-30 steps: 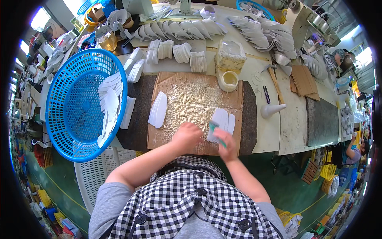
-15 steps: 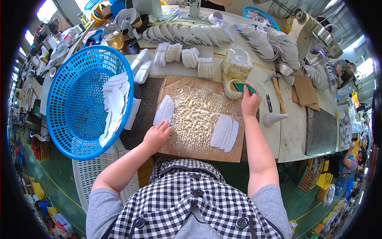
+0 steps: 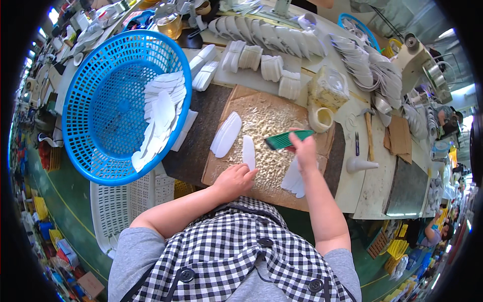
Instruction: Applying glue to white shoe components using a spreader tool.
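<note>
On a cardboard sheet (image 3: 214, 173) coated with dried yellowish glue lies a single long, rounded white piece (image 3: 248, 151). Its near end is under the fingertips of my left hand (image 3: 235, 181), which hold it down. My right hand (image 3: 305, 153) grips a green glue brush (image 3: 287, 139) with a dark working edge, just right of that piece and apart from it. A fanned stack of white pieces (image 3: 226, 135) rests on the cardboard's left side. Another stack (image 3: 293, 180) at the right is partly covered by my right forearm. A round glue pot (image 3: 320, 120) stands beyond the right hand.
At the left, a big blue basket (image 3: 75, 116) holds more white pieces. Tied white bundles (image 3: 271, 68) line the far side, near a glue-smeared clear container (image 3: 329, 88). Rightward lie a hammer (image 3: 371, 136), a slim dark tool (image 3: 357, 144) and a white cone (image 3: 361, 165).
My right hand has brought the brush from the glue pot to over the cardboard's middle. My left hand has moved right from the left stack, and a single white piece now lies at its fingertips.
</note>
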Demonstrator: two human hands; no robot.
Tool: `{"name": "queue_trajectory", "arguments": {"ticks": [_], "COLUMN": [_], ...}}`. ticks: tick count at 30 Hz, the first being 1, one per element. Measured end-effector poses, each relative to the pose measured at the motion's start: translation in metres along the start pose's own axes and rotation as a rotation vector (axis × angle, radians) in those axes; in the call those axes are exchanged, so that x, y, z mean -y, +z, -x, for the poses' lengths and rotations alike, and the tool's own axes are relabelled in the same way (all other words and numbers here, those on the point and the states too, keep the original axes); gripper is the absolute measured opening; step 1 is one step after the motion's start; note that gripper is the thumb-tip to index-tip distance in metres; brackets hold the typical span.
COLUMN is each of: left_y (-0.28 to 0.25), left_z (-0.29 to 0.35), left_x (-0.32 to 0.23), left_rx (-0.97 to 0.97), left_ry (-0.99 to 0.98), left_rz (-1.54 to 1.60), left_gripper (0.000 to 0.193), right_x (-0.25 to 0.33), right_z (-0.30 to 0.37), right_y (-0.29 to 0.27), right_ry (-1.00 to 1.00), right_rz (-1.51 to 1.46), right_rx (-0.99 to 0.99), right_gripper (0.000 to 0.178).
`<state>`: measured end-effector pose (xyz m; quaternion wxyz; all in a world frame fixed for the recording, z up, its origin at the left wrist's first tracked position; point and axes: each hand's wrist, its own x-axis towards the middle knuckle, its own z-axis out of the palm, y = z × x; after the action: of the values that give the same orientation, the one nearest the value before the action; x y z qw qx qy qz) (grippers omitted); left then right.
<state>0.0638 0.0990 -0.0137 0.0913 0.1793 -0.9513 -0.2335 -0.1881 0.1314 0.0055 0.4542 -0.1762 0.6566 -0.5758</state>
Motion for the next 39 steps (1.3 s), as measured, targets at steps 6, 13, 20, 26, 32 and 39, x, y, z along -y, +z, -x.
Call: {"name": "queue_trajectory", "arguments": {"ticks": [6, 13, 20, 26, 32, 39], "left_y": [-0.009, -0.027, -0.039, -0.054, -0.097, -0.077], "left_z": [-0.006, -0.043, -0.085, -0.096, -0.111, -0.119], "left_x": [0.007, 0.058, 0.051, 0.052, 0.016, -0.052], "left_rx": [-0.103, -0.23, 0.086, 0.235, 0.392, -0.302], "left_ry": [0.051, -0.181, -0.232, -0.218, -0.346, 0.121], "left_rz": [-0.012, -0.045, -0.254, -0.222, 0.119, 0.068], "left_gripper": [0.035, 0.036, 0.031, 0.035, 0.015, 0.005], "right_x": [-0.024, -0.041, -0.062, -0.08, -0.085, -0.065], "right_z": [-0.014, 0.021, 0.07, 0.084, 0.092, 0.106], "right_y": [0.066, 0.044, 0.027, 0.022, 0.007, -0.079], "right_ry": [-0.617, -0.69, -0.572, -0.485, -0.304, -0.167], "right_rz": [0.291, 0.46, 0.458, 0.33, 0.036, -0.367], "right_rx": [0.126, 0.239, 0.169, 0.02, 0.093, -0.341], "right_gripper": [0.021, 0.029, 0.023, 0.014, 0.014, 0.022]}}
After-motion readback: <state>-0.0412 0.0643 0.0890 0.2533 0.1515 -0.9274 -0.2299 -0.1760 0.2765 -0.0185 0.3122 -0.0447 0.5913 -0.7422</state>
